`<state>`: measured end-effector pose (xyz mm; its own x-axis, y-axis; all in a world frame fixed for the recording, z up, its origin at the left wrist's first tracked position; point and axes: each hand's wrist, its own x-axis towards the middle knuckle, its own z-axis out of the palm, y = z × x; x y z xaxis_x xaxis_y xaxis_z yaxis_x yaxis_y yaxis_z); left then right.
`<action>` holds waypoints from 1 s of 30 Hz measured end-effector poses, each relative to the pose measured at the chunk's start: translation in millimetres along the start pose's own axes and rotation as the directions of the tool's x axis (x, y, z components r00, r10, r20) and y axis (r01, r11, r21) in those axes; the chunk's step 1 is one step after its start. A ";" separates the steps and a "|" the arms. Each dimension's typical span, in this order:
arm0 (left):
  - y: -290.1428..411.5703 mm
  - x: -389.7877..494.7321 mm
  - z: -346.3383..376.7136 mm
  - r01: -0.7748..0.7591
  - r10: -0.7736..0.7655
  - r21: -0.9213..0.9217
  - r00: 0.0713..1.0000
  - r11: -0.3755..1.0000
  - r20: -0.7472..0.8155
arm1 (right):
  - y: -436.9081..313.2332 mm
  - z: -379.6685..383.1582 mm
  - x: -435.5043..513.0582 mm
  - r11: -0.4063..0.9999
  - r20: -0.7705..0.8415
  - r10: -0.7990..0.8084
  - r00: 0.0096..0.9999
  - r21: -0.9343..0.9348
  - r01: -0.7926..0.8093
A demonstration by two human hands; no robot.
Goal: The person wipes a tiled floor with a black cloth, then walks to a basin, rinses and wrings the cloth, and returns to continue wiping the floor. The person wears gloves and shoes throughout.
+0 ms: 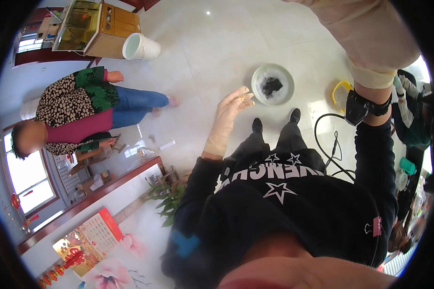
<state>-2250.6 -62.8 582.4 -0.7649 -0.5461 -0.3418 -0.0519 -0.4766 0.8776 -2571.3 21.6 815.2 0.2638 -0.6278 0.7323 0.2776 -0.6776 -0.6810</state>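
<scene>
My left hand (232, 104) wears a thin, pale glove and hangs in the air with its fingers partly bent and nothing in them. In the picture its fingertips lie beside the rim of a pale green basin (255, 88) on the floor. White suds (263, 77) fill the basin, around a dark wet item (272, 86) that may be cloth. My right hand (369, 32), also gloved, is raised close to the camera at the upper right. The frame cuts off its fingers. A black strapped device (358, 107) with a cable sits on my right wrist.
A person (79, 108) stands on the left. Behind are a white bucket (143, 47) and a fish tank on a wooden cabinet (119, 21). A yellow-rimmed basin (341, 95) lies to the right. A black cable (316, 133) loops beside me; another person (412, 119) is at far right.
</scene>
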 end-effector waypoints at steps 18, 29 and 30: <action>-12.7 48.8 112.3 -0.084 0.083 -0.071 0.996 0.994 -0.020 | -53.8 -78.2 -14.0 0.999 0.116 0.005 0.993 0.052 -0.011; -9.0 72.0 116.6 -0.152 0.148 -0.079 0.988 0.985 -0.051 | -63.8 -102.3 -13.3 0.999 0.141 0.032 0.989 0.025 -0.035; -7.8 71.5 116.5 -0.163 0.158 -0.077 0.986 0.984 -0.057 | -62.8 -104.2 -12.0 0.999 0.144 0.036 0.989 0.024 -0.040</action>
<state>-2379.7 -17.9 590.2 -0.7256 -0.6530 -0.2170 0.1230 -0.4333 0.8928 -2688.2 31.8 849.6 0.4039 -0.5899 0.6992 0.2892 -0.6428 -0.7094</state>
